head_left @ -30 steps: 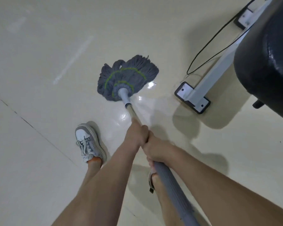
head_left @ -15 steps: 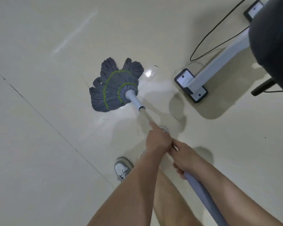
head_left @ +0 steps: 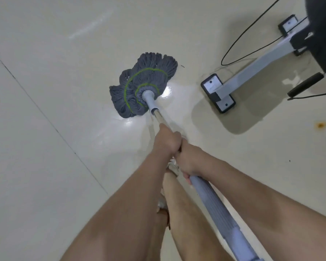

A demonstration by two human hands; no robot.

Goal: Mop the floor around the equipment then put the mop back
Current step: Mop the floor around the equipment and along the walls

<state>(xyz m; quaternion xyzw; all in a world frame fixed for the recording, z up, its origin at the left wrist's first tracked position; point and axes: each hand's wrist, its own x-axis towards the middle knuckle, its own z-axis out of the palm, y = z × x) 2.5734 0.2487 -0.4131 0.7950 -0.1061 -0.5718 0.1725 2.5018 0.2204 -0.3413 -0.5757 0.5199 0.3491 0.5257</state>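
A grey string mop head (head_left: 142,84) with green stitched rings lies spread on the cream tiled floor (head_left: 55,166), in the middle of the view. Its metal and grey handle (head_left: 211,200) runs down toward me. My left hand (head_left: 167,141) grips the handle higher up, nearer the mop head. Right behind it, my right hand (head_left: 188,161) grips the top of the grey sleeve. The two hands touch. The floor around the mop head shines wet.
A white equipment leg with a black-rimmed foot plate (head_left: 217,93) stands right of the mop head, under a black padded body (head_left: 322,34). A black cable (head_left: 239,44) loops on the floor. A black bar (head_left: 305,84) and rust spots (head_left: 321,125) lie at the right. My legs are below.
The mop head swept left away from the equipment foot, then back right and slightly forward. Both hands kept their hold on the handle. My view shifted, and my feet are mostly hidden now.
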